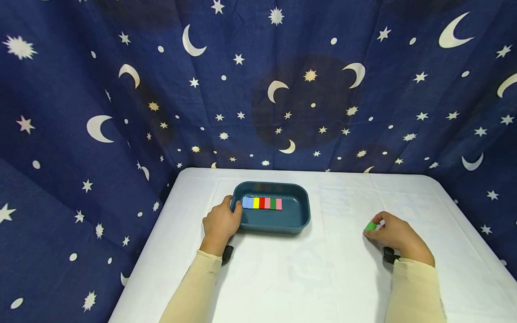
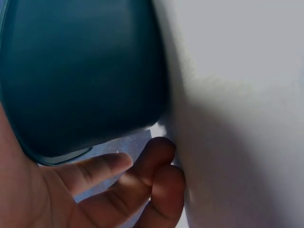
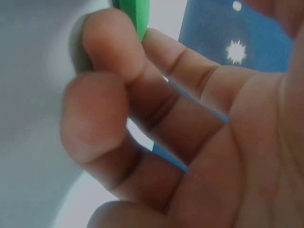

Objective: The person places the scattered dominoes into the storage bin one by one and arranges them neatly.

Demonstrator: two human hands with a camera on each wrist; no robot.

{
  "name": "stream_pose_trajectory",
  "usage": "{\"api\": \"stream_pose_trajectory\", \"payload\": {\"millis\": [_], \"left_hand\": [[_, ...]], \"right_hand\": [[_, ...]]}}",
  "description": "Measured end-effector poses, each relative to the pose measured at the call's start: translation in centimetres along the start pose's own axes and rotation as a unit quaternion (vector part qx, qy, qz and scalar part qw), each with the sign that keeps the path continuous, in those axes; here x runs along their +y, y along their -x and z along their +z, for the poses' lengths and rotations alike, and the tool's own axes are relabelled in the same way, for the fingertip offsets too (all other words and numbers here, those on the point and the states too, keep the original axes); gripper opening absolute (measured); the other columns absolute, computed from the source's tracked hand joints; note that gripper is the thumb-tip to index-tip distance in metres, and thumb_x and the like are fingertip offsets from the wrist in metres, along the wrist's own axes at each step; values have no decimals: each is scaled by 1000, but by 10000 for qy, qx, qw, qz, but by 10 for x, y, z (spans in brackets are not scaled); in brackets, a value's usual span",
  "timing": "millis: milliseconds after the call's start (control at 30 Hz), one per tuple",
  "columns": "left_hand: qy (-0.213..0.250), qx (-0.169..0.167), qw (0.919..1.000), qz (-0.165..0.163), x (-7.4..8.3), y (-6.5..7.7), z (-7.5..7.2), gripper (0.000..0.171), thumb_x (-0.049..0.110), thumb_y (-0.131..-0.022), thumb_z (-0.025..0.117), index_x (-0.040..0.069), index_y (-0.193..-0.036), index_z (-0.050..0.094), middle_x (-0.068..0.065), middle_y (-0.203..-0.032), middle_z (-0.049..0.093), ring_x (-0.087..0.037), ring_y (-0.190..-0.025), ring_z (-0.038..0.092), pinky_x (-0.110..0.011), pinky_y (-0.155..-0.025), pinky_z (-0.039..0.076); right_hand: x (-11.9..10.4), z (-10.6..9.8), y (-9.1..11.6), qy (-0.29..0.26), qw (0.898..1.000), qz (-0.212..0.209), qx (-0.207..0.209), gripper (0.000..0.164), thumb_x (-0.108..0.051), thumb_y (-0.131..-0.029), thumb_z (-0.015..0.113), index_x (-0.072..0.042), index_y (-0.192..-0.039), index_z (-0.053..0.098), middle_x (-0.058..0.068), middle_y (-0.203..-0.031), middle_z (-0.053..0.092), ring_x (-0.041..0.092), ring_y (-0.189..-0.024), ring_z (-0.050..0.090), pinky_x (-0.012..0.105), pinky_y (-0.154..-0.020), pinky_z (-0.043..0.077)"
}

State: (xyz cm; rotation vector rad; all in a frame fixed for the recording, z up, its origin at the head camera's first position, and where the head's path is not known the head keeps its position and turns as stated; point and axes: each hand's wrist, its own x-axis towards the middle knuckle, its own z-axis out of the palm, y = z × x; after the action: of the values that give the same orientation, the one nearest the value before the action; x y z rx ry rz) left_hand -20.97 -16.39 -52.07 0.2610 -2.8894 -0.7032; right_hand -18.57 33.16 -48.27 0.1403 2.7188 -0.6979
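A dark teal rectangular tray (image 1: 264, 226) sits on the white table. Along its inside runs a row of small coloured blocks (image 1: 261, 203): light blue, yellow, red, pink, dark green and pink. My left hand (image 1: 221, 221) grips the tray's left end, its thumb over the rim; from the left wrist, the tray wall (image 2: 85, 80) shows close beside curled fingers (image 2: 159, 152). Well to the right of the tray, my right hand (image 1: 397, 231) pinches a bright green block (image 1: 370, 226) low over the cloth. Only part of that green block (image 3: 137, 16) shows beyond the fingers in the right wrist view.
A white cloth covers the table (image 1: 307, 278). Behind and to the left hangs a dark blue curtain (image 1: 242, 98) with moons and stars. Black wrist devices (image 1: 389, 255) sit below both wrists, over cream sleeves (image 1: 416, 291).
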Motion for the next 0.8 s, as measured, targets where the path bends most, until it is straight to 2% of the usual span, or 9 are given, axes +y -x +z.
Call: {"api": "stream_pose_trajectory", "payload": {"millis": [233, 400, 500, 633, 733, 800], "left_hand": [[1, -2, 10000, 2, -1, -2, -1, 60, 59, -103, 42, 23, -147, 61, -16, -120, 75, -41, -97, 73, -66, -78, 49], [2, -70, 10000, 36, 0, -2, 0, 60, 59, -103, 42, 24, -150, 58, -15, -120, 75, -40, -97, 73, -65, -79, 49], [14, -26, 9999, 102, 0, -2, 0, 60, 58, -104, 43, 25, -153, 54, -17, -113, 76, -40, -91, 74, -63, -76, 50], [82, 105, 9994, 319, -2, -4, -1, 56, 53, -104, 49, 26, -154, 48, -16, -95, 76, -35, -75, 71, -57, -67, 52], [175, 178, 9982, 542, -4, -5, -1, 54, 48, -104, 52, 27, -153, 44, -14, -86, 73, -30, -68, 68, -51, -59, 52], [254, 192, 9975, 629, -5, -6, -1, 53, 46, -104, 54, 27, -152, 44, -14, -87, 72, -29, -68, 67, -49, -58, 52]], "right_hand": [[-33, 11, -8, 268, 9982, -501, 203, 58, -42, -92, 77, 0, -127, 58, 11, -92, 64, 26, -77, 58, 42, -65, 46], [-61, 18, -7, 325, 9937, -897, 595, 55, -38, -93, 76, -2, -129, 57, 4, -84, 61, 20, -69, 55, 37, -58, 42], [-81, 20, -8, 318, 9857, -1279, 1050, 55, -38, -92, 78, -3, -129, 57, 1, -82, 62, 18, -65, 55, 36, -57, 42], [-116, 16, -14, 313, 9707, -1772, 1591, 54, -39, -92, 80, -8, -129, 57, -1, -80, 63, 17, -61, 55, 36, -55, 42], [-145, 15, -20, 319, 9636, -2031, 1707, 51, -40, -91, 80, -11, -127, 57, -1, -79, 62, 17, -60, 55, 36, -54, 41], [-164, 18, -24, 323, 9616, -2190, 1624, 50, -40, -91, 81, -12, -126, 58, -1, -79, 61, 17, -60, 54, 36, -53, 41]]}}
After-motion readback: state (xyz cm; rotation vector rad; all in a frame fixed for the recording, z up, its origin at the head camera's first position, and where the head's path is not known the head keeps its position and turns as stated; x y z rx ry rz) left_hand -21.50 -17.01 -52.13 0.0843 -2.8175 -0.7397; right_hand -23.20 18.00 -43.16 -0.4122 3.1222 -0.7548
